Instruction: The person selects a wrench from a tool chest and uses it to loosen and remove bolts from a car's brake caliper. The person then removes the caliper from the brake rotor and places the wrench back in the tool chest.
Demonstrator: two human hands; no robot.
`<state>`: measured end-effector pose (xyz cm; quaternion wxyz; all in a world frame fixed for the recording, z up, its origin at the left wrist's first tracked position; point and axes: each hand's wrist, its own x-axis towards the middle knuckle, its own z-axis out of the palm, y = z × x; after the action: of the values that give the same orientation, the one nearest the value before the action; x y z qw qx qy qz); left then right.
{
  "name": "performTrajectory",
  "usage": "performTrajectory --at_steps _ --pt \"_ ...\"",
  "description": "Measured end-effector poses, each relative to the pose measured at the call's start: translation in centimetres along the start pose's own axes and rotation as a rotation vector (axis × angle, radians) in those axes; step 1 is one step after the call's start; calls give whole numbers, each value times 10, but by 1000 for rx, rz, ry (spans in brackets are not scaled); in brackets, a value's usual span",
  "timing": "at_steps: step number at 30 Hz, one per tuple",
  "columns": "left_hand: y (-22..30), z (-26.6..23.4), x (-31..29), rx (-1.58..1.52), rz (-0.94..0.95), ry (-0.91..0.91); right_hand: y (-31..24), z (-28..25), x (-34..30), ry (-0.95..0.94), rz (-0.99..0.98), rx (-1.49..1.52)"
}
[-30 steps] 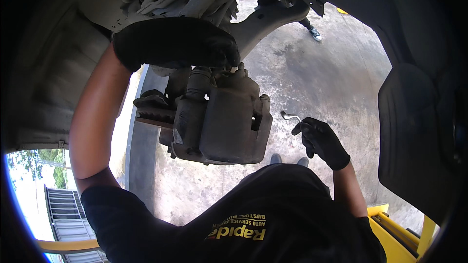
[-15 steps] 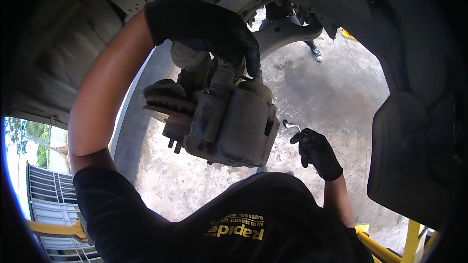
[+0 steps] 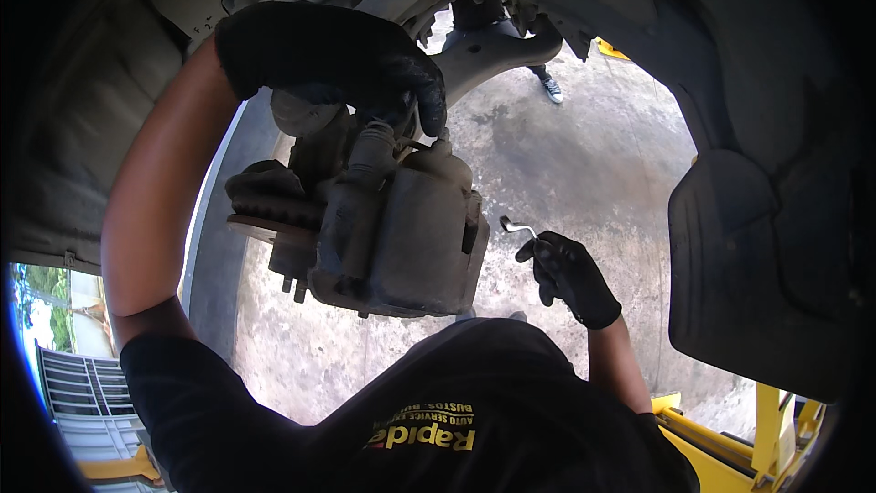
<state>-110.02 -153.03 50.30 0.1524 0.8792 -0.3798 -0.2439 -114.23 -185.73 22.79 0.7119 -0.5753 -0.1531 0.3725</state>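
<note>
Silver wrench (image 3: pixel 523 226) (bent) — the right hand (image 3: pixel 571 279) grips it.

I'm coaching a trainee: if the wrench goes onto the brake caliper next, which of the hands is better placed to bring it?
Probably the right hand: it grips the silver wrench, beside the brake caliper but apart from it. The left hand is at the caliper's top, fingers bent down.

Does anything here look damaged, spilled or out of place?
Nothing clearly broken or spilled stands out. The oddest bits are wear: the disc has a rusty-brown edge, the caliper under the left hand looks grimy, and dark blotches mark the floor.
</note>
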Motion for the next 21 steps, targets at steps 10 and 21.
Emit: performTrajectory --at_steps 10,21 --pt "6 13 -8 27 -64 94 -3 8 -1 28 -24 -6" --pt "-2 23 7 111 -191 113 0 11 -3 17 -17 72"
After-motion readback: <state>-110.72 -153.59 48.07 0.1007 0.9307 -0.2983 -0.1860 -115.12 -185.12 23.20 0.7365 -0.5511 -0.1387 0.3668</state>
